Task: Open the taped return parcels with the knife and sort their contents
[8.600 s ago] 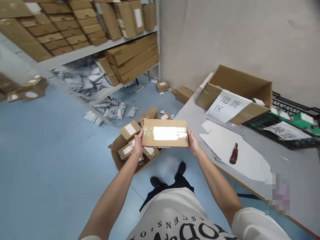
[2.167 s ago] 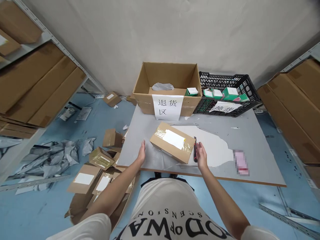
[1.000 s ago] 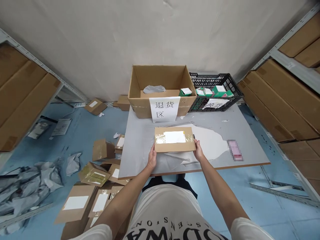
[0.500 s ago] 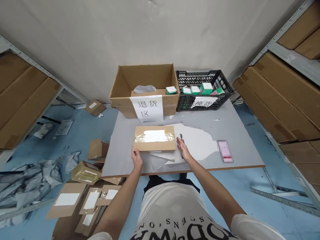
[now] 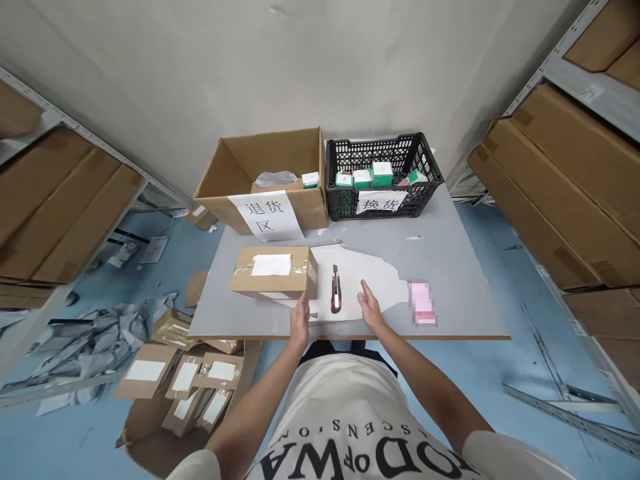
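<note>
1. Presently, the left hand (image 5: 300, 319) is spread and holds nothing; it hovers over the near edge of the table (image 5: 450, 253), just off the near right corner of the taped parcel (image 5: 273, 272), without clear contact.
2. Likewise, the right hand (image 5: 371, 309) is open and empty, fingers extended, resting on or just above the white sheet (image 5: 375, 277).
3. Between the two hands lies the utility knife (image 5: 335, 297), red and black, flat on the white sheet, its length running away from the person. Neither hand touches it; the right hand is near it, the left slightly nearer its handle end.
4. The taped parcel is a brown cardboard box with a white label on top and clear tape across it. It sits flat on the table, left of the knife and apart from it.
5. Beyond the parcel stands an open carton (image 5: 235, 167) with a paper sign bearing Chinese characters on its front wall.
6. Beside that, to the right and touching or nearly so, stands a black crate (image 5: 430, 177) with green and white small boxes inside and its own paper sign.
7. On the floor left of the table lie several labelled parcels (image 5: 145, 370) and crumpled grey mailing bags (image 5: 75, 333).
8. Shelving with large brown cartons flanks both sides.
</note>
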The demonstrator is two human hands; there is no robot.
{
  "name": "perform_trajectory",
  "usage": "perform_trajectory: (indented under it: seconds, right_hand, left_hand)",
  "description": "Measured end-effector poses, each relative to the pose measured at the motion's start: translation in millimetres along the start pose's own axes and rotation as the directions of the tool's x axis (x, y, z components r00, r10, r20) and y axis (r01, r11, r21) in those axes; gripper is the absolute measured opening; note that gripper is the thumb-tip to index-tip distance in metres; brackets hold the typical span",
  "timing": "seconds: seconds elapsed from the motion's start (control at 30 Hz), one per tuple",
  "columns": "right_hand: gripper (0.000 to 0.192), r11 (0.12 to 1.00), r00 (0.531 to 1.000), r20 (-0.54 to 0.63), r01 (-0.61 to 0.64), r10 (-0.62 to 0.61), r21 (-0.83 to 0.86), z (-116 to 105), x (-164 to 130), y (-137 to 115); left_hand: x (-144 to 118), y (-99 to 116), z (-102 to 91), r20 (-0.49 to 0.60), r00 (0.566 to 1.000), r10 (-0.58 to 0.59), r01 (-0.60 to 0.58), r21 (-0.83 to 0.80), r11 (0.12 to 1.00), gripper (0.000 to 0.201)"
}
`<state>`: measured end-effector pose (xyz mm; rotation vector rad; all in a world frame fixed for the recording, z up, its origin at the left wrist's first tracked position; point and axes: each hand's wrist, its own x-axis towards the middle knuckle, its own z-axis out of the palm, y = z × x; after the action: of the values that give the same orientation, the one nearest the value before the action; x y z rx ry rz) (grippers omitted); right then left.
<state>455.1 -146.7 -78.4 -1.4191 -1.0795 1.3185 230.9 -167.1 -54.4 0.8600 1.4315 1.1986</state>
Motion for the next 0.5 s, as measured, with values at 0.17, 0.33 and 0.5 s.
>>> perform_trajectory:
  seconds: [0.17,0.33,0.5]
  right_hand:
    - [0.079,0.999,0.997,0.071,-0.034,0.033,0.004,-3,6,4]
    - [0.085,0.997,0.950,0.307,-0.066,0.052,0.034,45,31,-16]
    - [0.089,0.980,0.886,0.444,-0.185,0.134,0.073,109,48,-41]
  left_hand:
    - [7,42,2.9,-0.088,0.949,0.304,-0.289,0.151,0.945,0.064]
    - [72,65,-108.5,-0.663,0.726,0.181,-0.003,0.261,0.965,0.080]
    - [123,60,-171.2,-0.541,0.840,-0.027,0.083,0.081,0.993,0.075]
